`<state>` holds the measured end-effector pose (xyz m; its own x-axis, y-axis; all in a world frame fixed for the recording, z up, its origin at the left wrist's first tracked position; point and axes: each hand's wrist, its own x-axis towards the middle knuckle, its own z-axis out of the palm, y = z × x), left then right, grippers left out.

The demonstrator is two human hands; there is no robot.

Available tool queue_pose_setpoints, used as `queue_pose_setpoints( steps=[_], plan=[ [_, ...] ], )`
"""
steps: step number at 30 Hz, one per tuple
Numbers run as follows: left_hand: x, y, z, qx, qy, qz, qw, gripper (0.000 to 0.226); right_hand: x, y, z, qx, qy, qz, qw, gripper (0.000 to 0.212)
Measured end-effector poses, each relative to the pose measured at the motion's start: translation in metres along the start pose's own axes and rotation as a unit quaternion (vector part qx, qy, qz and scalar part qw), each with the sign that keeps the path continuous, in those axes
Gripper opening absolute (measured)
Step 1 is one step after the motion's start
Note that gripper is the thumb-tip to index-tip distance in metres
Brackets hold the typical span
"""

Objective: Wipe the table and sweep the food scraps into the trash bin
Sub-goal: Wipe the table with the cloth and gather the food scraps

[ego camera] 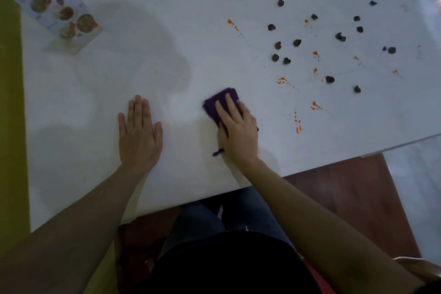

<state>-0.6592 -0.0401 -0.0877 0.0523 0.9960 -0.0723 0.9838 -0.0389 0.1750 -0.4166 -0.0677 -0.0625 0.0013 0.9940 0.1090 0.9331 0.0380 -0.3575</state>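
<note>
The wide white rectangular tabletop [100,93] carries a mess on its right half only. The right hand [238,131] lies flat on a dark purple folded cloth [220,102], fingers straight and pressing it down near the middle of the near side; no curled grip shows, and a corner and a loose thread of the cloth stick out from under the palm. The left hand [139,133] rests palm down on bare surface just left of the cloth, fingers straight and together, holding nothing. Beyond and to the right of the cloth lie scattered small dark brown food scraps [297,42], well apart from it, mixed with orange sauce smears [298,122], the nearest of which sits near the right hand. A printed laminated menu card [57,7] with food photos lies at the far left corner.
</note>
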Motion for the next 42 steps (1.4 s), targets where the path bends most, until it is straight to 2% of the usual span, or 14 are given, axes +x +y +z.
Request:
queue_pose_setpoints(
  steps=[3,6,10,13,17,19,24,26,29,32,36,38,42],
  plan=[
    [0.002,0.007,-0.004,-0.01,-0.002,0.003,1.0,0.065,-0.04,0.019,-0.007,-0.002,-0.007,-0.048,0.999,0.051],
    [0.008,0.033,-0.006,-0.028,0.0,0.033,0.999,0.066,-0.066,0.058,-0.022,-0.02,0.01,-0.024,0.999,0.053],
    [0.022,0.085,0.002,-0.062,-0.005,0.094,0.994,0.065,-0.077,0.122,-0.052,-0.031,0.046,0.069,0.996,0.05],
    [0.031,0.127,0.008,-0.071,-0.008,0.122,0.99,0.064,-0.053,0.168,-0.069,-0.034,0.058,0.148,0.987,0.049],
    [0.043,0.172,0.017,-0.06,-0.018,0.122,0.991,0.065,0.012,0.178,-0.069,-0.01,0.073,0.232,0.97,0.049],
    [0.05,0.19,0.021,-0.049,-0.019,0.105,0.993,0.064,0.03,0.165,-0.062,0.001,0.068,0.208,0.976,0.05],
    [0.053,0.209,0.031,-0.016,-0.016,0.071,0.997,0.065,-0.015,0.16,-0.059,-0.001,0.009,-0.014,1.0,0.052],
    [0.053,0.208,0.034,-0.003,-0.012,0.072,0.997,0.066,-0.042,0.184,-0.068,-0.004,-0.004,-0.062,0.998,0.054],
    [0.054,0.207,0.036,0.0,-0.014,0.073,0.997,0.067,-0.065,0.233,-0.089,-0.016,0.015,-0.042,0.999,0.051],
    [0.055,0.207,0.035,0.0,-0.01,0.073,0.997,0.067,-0.047,0.272,-0.103,-0.021,0.036,0.028,0.999,0.048],
    [0.054,0.208,0.036,0.003,-0.001,0.074,0.997,0.067,0.008,0.268,-0.098,-0.009,0.051,0.096,0.994,0.046],
    [0.054,0.208,0.036,0.002,0.002,0.075,0.997,0.067,0.018,0.247,-0.091,-0.001,0.041,0.072,0.997,0.046],
    [0.053,0.208,0.036,0.001,0.006,0.075,0.997,0.067,-0.017,0.233,-0.088,0.014,-0.013,-0.067,0.998,0.051]
  ],
)
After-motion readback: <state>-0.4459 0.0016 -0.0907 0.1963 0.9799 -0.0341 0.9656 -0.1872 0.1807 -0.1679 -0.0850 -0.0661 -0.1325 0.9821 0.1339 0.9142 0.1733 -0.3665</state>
